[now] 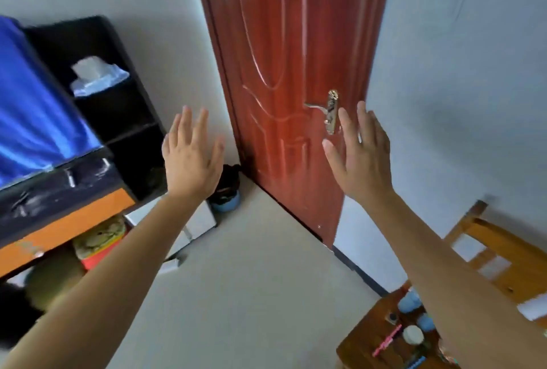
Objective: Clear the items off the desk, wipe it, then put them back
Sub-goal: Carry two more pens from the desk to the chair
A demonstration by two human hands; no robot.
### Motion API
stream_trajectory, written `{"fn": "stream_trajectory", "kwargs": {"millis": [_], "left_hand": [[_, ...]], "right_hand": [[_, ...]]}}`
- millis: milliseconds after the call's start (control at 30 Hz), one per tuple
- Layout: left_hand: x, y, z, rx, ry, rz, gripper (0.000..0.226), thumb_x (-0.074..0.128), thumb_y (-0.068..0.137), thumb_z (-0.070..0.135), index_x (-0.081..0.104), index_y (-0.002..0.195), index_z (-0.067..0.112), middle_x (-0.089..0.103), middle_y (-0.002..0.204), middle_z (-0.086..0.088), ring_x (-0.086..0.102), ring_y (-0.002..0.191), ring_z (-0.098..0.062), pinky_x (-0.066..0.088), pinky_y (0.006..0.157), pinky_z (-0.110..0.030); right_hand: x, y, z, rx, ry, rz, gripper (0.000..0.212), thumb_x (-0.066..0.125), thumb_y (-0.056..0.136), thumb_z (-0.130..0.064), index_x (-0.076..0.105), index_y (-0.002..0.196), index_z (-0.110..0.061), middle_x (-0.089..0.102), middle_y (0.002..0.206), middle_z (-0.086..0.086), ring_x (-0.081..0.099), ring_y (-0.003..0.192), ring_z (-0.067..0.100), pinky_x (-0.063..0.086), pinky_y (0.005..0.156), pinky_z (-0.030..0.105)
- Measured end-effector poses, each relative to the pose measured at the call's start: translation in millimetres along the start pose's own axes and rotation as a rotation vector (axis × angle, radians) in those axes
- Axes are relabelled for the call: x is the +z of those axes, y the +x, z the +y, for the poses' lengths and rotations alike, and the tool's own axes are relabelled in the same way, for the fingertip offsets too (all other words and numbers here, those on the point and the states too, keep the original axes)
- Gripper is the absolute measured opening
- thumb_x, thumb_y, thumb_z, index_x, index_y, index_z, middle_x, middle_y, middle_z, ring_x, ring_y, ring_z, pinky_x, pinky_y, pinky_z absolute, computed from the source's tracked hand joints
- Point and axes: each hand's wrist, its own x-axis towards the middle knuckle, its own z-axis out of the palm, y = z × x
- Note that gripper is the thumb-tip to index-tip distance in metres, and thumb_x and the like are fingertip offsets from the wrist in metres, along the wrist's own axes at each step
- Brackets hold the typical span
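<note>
Two pale walls [458,72] meet at a red-brown door [296,72], top centre of frame. Light floor [251,280] fills the lower middle. Black shelf unit [124,120] at left, with blue cloth [35,108] hanging over its far-left side and an orange panel [68,226] below.

Both bare forearms reach up from the bottom corners toward the door. Wooden chair [497,253] at the right edge, against the wall. Desk [364,336]: only a brown wooden corner shows, lower right, partly hidden by the right forearm.

Left hand [189,158], left of centre: back toward the camera, fingers straight and spread, holding nothing. Right hand [362,158], right of centre: same pose, fingers apart, nothing in it, raised in front of the door's edge. Neither hand is near the desk.

Tissue pack [94,75] on an upper shelf of the black unit. Small blue bin [226,203] on the floor beside the door's foot, something dark on top of it.

On the desk corner: blue cups [410,302] at the far edge, a white-lidded jar [413,334] nearer, a pink stick-like item [386,340] just left of the jar. Other small items there are blurred.

Brass door handle [328,109], just left of the right hand's fingertips.
</note>
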Motion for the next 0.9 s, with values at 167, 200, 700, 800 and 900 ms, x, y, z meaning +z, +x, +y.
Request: {"fn": "stream_trajectory", "kwargs": {"millis": [167,200,700,800,900], "left_hand": [[-92.9,-32.9,-159.6,-0.165,0.118,0.086,0.059,0.033,0.102,0.05,0.033,0.153,0.019,0.026,0.162,-0.014,0.023,0.149,-0.033,0.025,0.117,-0.056],[-111.3,-42.3,-194.1,-0.195,0.138,0.097,0.058,0.036,0.102,0.048,0.035,0.152,0.018,0.027,0.161,-0.014,0.025,0.148,-0.034,0.027,0.115,-0.057],[-228.2,-110.0,-524.7,-0.605,0.333,0.087,0.057,0.046,0.102,0.042,0.035,0.152,0.018,0.026,0.162,-0.013,0.024,0.148,-0.032,0.028,0.115,-0.055],[-215.2,-101.2,-571.8,-0.649,0.356,0.059,0.058,0.045,0.101,0.043,0.036,0.152,0.018,0.026,0.162,-0.012,0.023,0.149,-0.031,0.027,0.116,-0.053],[-200.1,-76.7,-630.3,-0.695,0.397,0.04,0.058,0.044,0.102,0.044,0.035,0.152,0.018,0.027,0.162,-0.01,0.023,0.149,-0.03,0.026,0.115,-0.051]], "right_hand": [[66.4,30.5,-174.9,-0.209,0.13,-0.026,0.062,0.042,0.104,-0.052,0.033,0.156,-0.019,0.023,0.164,0.017,0.027,0.149,0.037,0.027,0.119,0.051],[82.1,32.9,-215.9,-0.23,0.172,-0.043,0.063,0.042,0.103,-0.052,0.032,0.156,-0.019,0.022,0.164,0.018,0.026,0.149,0.037,0.026,0.119,0.05],[286.4,16.1,-598.1,-0.521,0.438,-0.412,0.067,0.043,0.102,-0.052,0.029,0.158,-0.019,0.02,0.165,0.016,0.024,0.151,0.033,0.027,0.119,0.045],[340.8,30.2,-630.5,-0.552,0.468,-0.463,0.067,0.042,0.102,-0.054,0.028,0.158,-0.02,0.019,0.166,0.015,0.024,0.151,0.031,0.027,0.119,0.045],[406.6,55.2,-664.6,-0.568,0.474,-0.504,0.067,0.042,0.102,-0.054,0.025,0.159,-0.023,0.019,0.166,0.015,0.026,0.15,0.032,0.03,0.119,0.048]]}}
